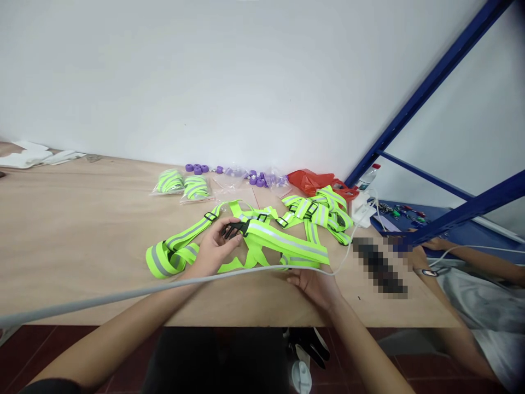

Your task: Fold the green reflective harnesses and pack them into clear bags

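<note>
A neon-yellow reflective harness (283, 241) with silver stripes lies across the table in front of me. My left hand (219, 246) is closed on the black side-release buckle (241, 227) at the left end of its wide strap. My right hand (315, 284) is at the strap's right end, its fingers curled beneath and partly hidden by the webbing. Left of my left hand, a looped part of the strap (162, 261) rests on the wood. Behind my right hand lies a pile of more reflective straps (320, 210) with black adjusters.
Two bagged strap bundles (170, 181), purple rolls (197, 168) and a red plastic bag (311, 181) lie toward the wall. A white cable (197, 279) crosses in front. At right are a bottle (369, 176), a blue frame (426, 169) and another person's arm (435, 295).
</note>
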Demonstrator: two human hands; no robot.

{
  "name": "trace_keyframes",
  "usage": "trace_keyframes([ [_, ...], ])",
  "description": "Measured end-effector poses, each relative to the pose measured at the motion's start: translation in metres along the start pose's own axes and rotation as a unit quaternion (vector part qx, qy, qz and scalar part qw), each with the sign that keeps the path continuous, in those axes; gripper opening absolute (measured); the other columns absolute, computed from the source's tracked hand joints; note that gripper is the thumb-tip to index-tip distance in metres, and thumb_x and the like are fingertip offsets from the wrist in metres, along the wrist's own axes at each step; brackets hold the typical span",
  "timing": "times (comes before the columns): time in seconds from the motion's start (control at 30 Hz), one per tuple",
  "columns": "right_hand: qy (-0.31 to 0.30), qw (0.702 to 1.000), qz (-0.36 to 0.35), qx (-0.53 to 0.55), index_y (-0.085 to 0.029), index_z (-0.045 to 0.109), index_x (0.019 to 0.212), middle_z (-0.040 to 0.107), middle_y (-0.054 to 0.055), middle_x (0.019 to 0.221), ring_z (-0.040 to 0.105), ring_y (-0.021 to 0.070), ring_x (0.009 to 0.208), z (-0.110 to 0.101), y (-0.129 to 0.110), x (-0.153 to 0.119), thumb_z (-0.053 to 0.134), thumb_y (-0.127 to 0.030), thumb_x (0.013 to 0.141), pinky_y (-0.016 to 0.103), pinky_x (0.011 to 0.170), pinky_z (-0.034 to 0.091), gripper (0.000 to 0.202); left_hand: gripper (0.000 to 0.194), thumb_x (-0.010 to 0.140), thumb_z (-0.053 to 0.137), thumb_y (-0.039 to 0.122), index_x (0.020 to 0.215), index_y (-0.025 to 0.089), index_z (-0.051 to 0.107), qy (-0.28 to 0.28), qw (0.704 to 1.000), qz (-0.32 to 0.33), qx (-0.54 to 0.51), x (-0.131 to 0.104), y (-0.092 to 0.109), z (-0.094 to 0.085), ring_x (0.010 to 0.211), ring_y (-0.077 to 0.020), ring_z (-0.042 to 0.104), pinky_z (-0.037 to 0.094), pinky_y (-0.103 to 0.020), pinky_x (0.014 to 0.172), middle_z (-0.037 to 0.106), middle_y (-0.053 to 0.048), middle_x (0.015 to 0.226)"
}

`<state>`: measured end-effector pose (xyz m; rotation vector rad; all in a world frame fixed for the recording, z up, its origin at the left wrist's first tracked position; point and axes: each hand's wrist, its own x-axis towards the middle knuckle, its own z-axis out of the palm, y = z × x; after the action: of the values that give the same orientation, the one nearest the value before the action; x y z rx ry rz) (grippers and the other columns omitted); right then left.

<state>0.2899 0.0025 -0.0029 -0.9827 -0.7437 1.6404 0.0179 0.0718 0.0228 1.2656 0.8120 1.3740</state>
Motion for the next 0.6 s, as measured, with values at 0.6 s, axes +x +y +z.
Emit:
trace_keyframes([
  [0.6, 0.148, 0.938, -0.179, -0.257, -0.023, 0.072, 0.110, 0.078, 0.005, 0.100, 0.070, 0.0282, 0.094, -0.001, 0.013, -0.010, 0.087, -0.039, 0.066, 0.042, 0.087, 0.056, 0.049, 0.032, 0.080, 0.077, 0.028, 0.109, 0.022, 0.064, 0.065, 0.988, 0.129, -0.061, 0.047, 0.037, 0.001, 0.070, -0.0126, 0.066, 0.061, -0.030, 0.072, 0.066, -0.001, 0.093],
])
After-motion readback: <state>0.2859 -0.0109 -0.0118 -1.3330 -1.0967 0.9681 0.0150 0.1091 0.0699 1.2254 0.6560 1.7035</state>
